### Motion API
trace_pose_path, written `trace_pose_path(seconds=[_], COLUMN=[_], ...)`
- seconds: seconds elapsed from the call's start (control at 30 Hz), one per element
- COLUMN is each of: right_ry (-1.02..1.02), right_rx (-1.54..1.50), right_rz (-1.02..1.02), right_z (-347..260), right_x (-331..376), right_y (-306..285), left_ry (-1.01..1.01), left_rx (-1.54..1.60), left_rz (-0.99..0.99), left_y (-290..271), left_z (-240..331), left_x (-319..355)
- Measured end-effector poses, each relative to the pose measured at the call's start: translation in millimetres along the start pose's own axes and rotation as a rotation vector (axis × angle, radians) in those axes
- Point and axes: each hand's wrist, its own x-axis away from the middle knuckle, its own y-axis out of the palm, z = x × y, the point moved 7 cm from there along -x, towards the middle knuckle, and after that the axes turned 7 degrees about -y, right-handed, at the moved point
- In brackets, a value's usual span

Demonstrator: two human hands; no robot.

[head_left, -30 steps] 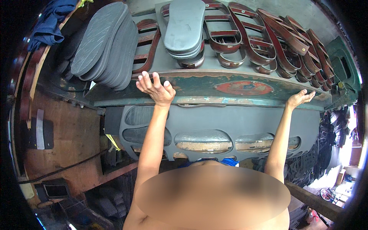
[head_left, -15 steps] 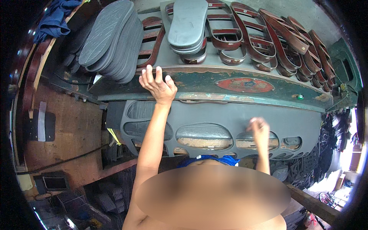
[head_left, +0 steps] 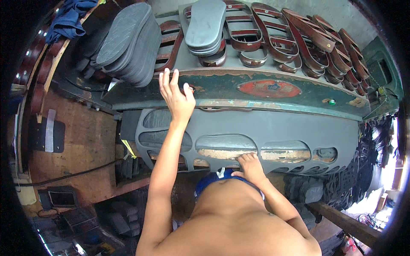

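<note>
My left hand [head_left: 176, 97] is raised against the front of the dark green machine beam [head_left: 218, 88]. Its fingers are stretched upward, and the thumb is beside a small red button [head_left: 191, 89]. Beneath the beam lies a grey foam sheet [head_left: 273, 128] with sole-shaped holes cut along its near side. My right hand [head_left: 251, 167] is at the sheet's near edge by my waist. Its fingers bend over the strip beside a large hole, with the thumb on the near side. A thick stack of dark grey soles [head_left: 128, 47] stands on the beam's left end.
Shorter grey soles [head_left: 206, 25] lie piled on a sole-shaped cutting die [head_left: 215, 57]. Several more brown dies [head_left: 277, 38] line the machine top to the right. A green button [head_left: 332, 102] is on the beam's right. Cut foam scraps [head_left: 363, 153] hang at the right; a wooden board [head_left: 81, 141] is left.
My right hand has moved left and nearer, from above the sheet's right part to its front edge. My left hand stays at the beam, its fingers now more upright. The view has shifted slightly.
</note>
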Motion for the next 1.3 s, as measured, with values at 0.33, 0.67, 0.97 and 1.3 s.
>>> trace_pose_path(seconds=[0.33,0.67,0.97,1.3], right_ry=[0.051,0.094,0.177,0.196], right_rx=[0.079,0.057,0.061,0.145], right_rz=[0.115,0.121,0.163,0.172], right_z=[-3.4,-1.9,0.0,-2.0], right_x=[1.3,3.9,3.1,3.1], right_y=[9.7,14.4,20.6,28.3], left_ry=[-0.746,-0.463,-0.58,-0.465], left_rx=[0.115,-0.004,0.079,0.123], left_rz=[-0.341,-0.361,-0.39,-0.551], left_y=[-103.8,-105.0,-99.8,-86.0], left_z=[-34.0,-72.7,-81.3,-86.4], left_x=[236.5,293.6,332.2,304.2])
